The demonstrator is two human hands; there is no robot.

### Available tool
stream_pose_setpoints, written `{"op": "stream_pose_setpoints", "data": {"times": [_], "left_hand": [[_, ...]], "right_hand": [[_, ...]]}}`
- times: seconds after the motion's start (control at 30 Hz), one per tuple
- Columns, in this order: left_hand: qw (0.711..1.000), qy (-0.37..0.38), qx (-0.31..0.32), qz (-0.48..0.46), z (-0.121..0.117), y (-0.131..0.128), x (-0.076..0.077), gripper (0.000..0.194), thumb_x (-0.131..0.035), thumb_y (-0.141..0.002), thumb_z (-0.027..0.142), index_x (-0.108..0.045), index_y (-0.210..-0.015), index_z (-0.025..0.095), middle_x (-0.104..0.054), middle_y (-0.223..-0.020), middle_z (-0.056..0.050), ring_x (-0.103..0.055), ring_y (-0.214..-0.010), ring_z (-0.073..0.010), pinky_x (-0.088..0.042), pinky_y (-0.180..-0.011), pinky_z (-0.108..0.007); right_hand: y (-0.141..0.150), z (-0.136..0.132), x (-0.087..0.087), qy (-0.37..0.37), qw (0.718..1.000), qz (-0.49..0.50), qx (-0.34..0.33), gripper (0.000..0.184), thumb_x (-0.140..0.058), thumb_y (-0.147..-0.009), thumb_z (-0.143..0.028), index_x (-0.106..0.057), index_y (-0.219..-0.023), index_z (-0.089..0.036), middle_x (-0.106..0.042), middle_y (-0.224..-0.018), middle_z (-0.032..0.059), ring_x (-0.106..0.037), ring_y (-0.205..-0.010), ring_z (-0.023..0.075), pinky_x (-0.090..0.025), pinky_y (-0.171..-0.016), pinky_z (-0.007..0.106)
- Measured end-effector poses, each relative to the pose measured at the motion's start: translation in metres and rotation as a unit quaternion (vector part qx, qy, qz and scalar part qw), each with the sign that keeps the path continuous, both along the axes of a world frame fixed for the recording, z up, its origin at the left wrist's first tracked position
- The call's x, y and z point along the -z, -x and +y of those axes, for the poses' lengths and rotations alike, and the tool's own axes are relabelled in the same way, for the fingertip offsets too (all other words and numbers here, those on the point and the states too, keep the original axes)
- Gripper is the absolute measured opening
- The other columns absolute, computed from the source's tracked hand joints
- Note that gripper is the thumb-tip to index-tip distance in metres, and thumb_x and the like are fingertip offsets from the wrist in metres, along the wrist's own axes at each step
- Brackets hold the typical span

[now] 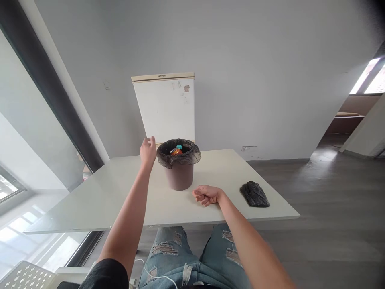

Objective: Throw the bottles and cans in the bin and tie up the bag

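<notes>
Ripped blue jeans (168, 257) are filling the bottom of the head view, with a white cable (162, 277) trailing across them, and both forearms are reaching over a pale table (126, 180). Near the table's middle a purplish-brown bin (180, 177) is standing upright, a black liner (192, 153) folding over its rim. Inside, something orange (176, 152) and a teal cap (179, 147) are showing. The left hand (148, 152) is hovering just beside the liner's left edge, its fingers partly bending; whether they are touching or gripping anything, I cannot tell. The right hand (207, 195) is lying near the bin's base, its fingers curling inward with nothing visible in them. Toward the table's right end a crumpled black bag (254, 194) is lying flat. Beyond the table a white refrigerator (168, 108) is standing before a grey wall (255, 80).
</notes>
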State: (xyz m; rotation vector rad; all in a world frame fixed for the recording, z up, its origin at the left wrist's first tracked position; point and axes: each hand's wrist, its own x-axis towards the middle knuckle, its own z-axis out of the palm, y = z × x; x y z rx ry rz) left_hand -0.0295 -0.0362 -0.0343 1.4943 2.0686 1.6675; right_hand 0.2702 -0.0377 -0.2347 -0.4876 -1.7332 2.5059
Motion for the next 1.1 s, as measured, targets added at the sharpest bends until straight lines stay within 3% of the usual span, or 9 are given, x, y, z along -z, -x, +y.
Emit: {"op": "stream_pose_setpoints", "data": {"times": [0.07,0.13,0.2,0.27,0.43,0.57,0.73,0.9,1.1], "left_hand": [[0.978,0.156,0.049,-0.128,0.0,0.018,0.022,0.05,-0.049,-0.1,0.067,-0.061,-0.095,0.019,-0.073,-0.101,-0.017,-0.071,-0.096,-0.0314,-0.057,-0.08,-0.043],[0.928,0.238,0.157,-0.238,0.002,0.031,0.042,0.05,-0.061,-0.093,0.067,-0.062,-0.089,0.017,-0.071,-0.089,-0.014,-0.069,-0.079,-0.0255,-0.058,-0.071,-0.039],[0.902,0.222,0.236,-0.285,0.007,0.038,0.053,0.037,-0.075,-0.086,0.051,-0.062,-0.082,0.016,-0.066,-0.077,-0.008,-0.062,-0.067,-0.0167,-0.055,-0.066,-0.032],[0.903,0.171,0.262,-0.293,0.013,0.041,0.054,0.026,-0.079,-0.079,0.035,-0.06,-0.075,0.016,-0.059,-0.068,-0.002,-0.054,-0.059,-0.0104,-0.05,-0.061,-0.026],[0.916,0.075,0.255,-0.3,0.026,0.047,0.027,0.022,-0.078,-0.073,0.032,-0.065,-0.076,0.014,-0.058,-0.066,-0.001,-0.05,-0.057,-0.0091,-0.048,-0.058,-0.024],[0.929,0.015,0.232,-0.288,0.027,0.051,0.004,0.022,-0.08,-0.072,0.03,-0.069,-0.077,0.012,-0.063,-0.071,-0.003,-0.056,-0.063,-0.0116,-0.051,-0.061,-0.025],[0.945,-0.017,0.197,-0.261,0.025,0.06,-0.021,0.015,-0.078,-0.078,0.024,-0.071,-0.075,0.011,-0.065,-0.07,-0.004,-0.059,-0.063,-0.0119,-0.053,-0.061,-0.025],[0.955,-0.026,0.179,-0.234,0.025,0.077,-0.047,0.01,-0.074,-0.08,0.017,-0.071,-0.075,0.01,-0.064,-0.066,-0.004,-0.059,-0.06,-0.0116,-0.055,-0.06,-0.024],[0.958,-0.025,0.214,-0.188,0.031,0.086,-0.065,0.009,-0.079,-0.08,0.015,-0.074,-0.079,0.008,-0.067,-0.068,-0.007,-0.062,-0.061,-0.0126,-0.058,-0.058,-0.023]], "right_hand": [[0.0,-0.001,0.0,0.005,1.0,-0.005,0.008,0.061,-0.078,-0.094,-0.058,-0.032,-0.074,-0.023,-0.024,-0.065,-0.0118,-0.013,-0.049,0.0032,-0.017,-0.042,0.017],[0.0,-0.004,0.001,0.009,1.0,-0.013,0.023,0.061,-0.08,-0.093,-0.056,-0.033,-0.073,-0.023,-0.025,-0.064,-0.0117,-0.014,-0.049,0.0031,-0.018,-0.042,0.017],[0.003,-0.007,-0.001,0.007,0.998,-0.012,0.061,0.061,-0.086,-0.088,-0.053,-0.034,-0.073,-0.023,-0.028,-0.063,-0.0118,-0.016,-0.048,0.0032,-0.019,-0.043,0.017],[0.007,-0.006,-0.006,-0.003,0.989,0.014,0.146,0.063,-0.089,-0.082,-0.054,-0.035,-0.075,-0.024,-0.028,-0.061,-0.0123,-0.017,-0.048,0.0035,-0.021,-0.044,0.017],[0.022,0.022,-0.05,-0.013,0.911,0.078,0.405,0.062,-0.056,-0.094,-0.081,-0.033,-0.079,-0.025,-0.018,-0.057,-0.0129,-0.01,-0.046,0.0069,-0.014,-0.041,0.018],[0.032,0.057,-0.107,-0.004,0.866,0.061,0.496,0.055,-0.053,-0.099,-0.074,-0.043,-0.079,-0.023,-0.038,-0.055,-0.0073,-0.023,-0.043,0.0077,-0.02,-0.037,0.022],[0.025,0.077,-0.169,-0.033,0.814,0.079,0.574,0.029,-0.07,-0.096,-0.028,-0.048,-0.078,-0.022,-0.045,-0.053,-0.0068,-0.034,-0.043,0.0076,-0.03,-0.04,0.021],[-0.01,0.073,-0.209,-0.07,0.778,0.109,0.614,0.04,-0.068,-0.093,-0.019,-0.035,-0.072,-0.024,-0.025,-0.05,-0.0121,-0.016,-0.041,0.0054,-0.017,-0.037,0.019],[-0.018,0.068,-0.245,-0.106,0.777,0.125,0.608,0.039,-0.066,-0.091,-0.014,-0.034,-0.071,-0.025,-0.024,-0.052,-0.0114,-0.018,-0.043,0.0058,-0.021,-0.037,0.02]]}}
